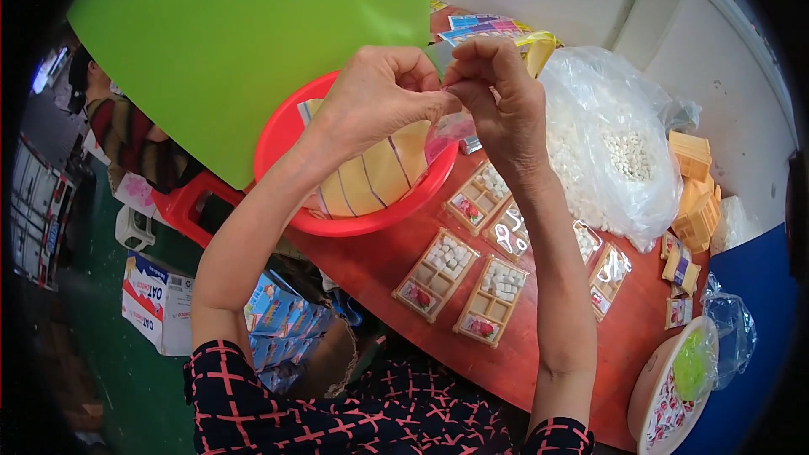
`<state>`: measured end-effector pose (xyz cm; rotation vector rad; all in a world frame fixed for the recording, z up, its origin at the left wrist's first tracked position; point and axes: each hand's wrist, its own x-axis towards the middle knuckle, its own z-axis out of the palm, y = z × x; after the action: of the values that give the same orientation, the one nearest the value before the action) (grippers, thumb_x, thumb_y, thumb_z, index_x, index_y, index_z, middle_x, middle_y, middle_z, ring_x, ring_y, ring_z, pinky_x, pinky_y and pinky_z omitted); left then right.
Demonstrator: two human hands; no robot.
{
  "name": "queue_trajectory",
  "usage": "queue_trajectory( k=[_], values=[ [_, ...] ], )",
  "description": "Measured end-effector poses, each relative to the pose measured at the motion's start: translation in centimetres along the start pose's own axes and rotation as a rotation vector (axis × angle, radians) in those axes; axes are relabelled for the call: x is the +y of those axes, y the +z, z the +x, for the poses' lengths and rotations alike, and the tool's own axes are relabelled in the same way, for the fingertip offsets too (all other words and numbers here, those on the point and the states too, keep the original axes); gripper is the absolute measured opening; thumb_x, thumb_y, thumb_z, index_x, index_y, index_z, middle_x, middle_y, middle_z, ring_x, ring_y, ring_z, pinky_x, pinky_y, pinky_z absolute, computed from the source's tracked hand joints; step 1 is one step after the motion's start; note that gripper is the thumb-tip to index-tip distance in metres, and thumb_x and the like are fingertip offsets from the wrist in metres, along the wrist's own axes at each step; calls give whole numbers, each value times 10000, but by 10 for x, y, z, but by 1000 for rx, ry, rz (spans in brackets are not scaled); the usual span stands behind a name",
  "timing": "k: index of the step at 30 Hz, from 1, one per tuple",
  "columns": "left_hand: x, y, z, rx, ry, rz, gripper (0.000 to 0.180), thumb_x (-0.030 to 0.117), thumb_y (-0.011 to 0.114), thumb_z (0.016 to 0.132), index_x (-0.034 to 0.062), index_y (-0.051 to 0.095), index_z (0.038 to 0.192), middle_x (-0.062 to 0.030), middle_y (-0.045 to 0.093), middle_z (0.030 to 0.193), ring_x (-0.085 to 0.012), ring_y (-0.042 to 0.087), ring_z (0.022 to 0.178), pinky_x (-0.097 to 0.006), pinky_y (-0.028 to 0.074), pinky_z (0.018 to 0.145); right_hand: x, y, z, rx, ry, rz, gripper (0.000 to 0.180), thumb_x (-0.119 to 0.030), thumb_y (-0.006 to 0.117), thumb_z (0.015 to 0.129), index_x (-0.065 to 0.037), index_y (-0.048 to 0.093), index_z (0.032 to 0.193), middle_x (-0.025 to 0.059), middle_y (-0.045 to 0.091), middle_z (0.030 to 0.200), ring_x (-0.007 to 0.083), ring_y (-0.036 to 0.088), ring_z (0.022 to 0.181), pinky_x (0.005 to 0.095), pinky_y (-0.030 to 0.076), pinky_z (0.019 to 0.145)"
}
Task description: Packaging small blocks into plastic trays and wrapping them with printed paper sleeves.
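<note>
My left hand and my right hand meet above the red table, thumb and fingers of each pinched together. Whatever they pinch between them is too small to make out. Just under the fingertips shows a pinkish clear plastic piece; I cannot tell whether it hangs from them. Behind and below my left hand is a red basin with a yellow striped sheet inside. Nearest my right forearm lie several small compartment trays, some holding white cubes, others white shaped pieces.
A large clear bag of white pieces stands right of my right arm. Beyond it are stacked orange trays. A pale tub with small packets sits at the table's right edge. A green panel rises behind the basin; cartons stand on the floor at left.
</note>
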<state>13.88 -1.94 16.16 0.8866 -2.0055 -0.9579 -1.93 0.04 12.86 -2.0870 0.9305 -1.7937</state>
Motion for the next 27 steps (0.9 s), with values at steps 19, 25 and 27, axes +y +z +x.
queue_trajectory(
  k=[19, 25, 27],
  values=[
    [-14, -13, 6, -17, 16, -78, 202, 144, 590, 814, -54, 625, 834, -2, 592, 703, -48, 515, 666, -203, 419, 586, 16, -2, -12, 118, -442, -452, 256, 83, 611, 709, -38, 650, 931, 119, 565, 1041, 188, 581, 772, 267, 515, 665],
    [-8, -10, 0, -39, 182, 553, 205, 226, 622, 756, 42, 613, 847, -132, 619, 705, -249, 605, 643, -363, 465, 584, 12, -14, -8, 153, -370, -440, 119, 51, 650, 686, -19, 564, 728, 106, 569, 1008, 179, 567, 727, 281, 479, 631],
    [-15, -18, 4, 250, 273, 858, 209, 255, 615, 732, 83, 580, 847, -175, 593, 724, -358, 577, 695, -439, 455, 600, 7, -27, -19, 201, -354, -530, 137, 60, 649, 679, -17, 554, 742, 107, 562, 1013, 189, 561, 751, 285, 474, 661]
  ],
)
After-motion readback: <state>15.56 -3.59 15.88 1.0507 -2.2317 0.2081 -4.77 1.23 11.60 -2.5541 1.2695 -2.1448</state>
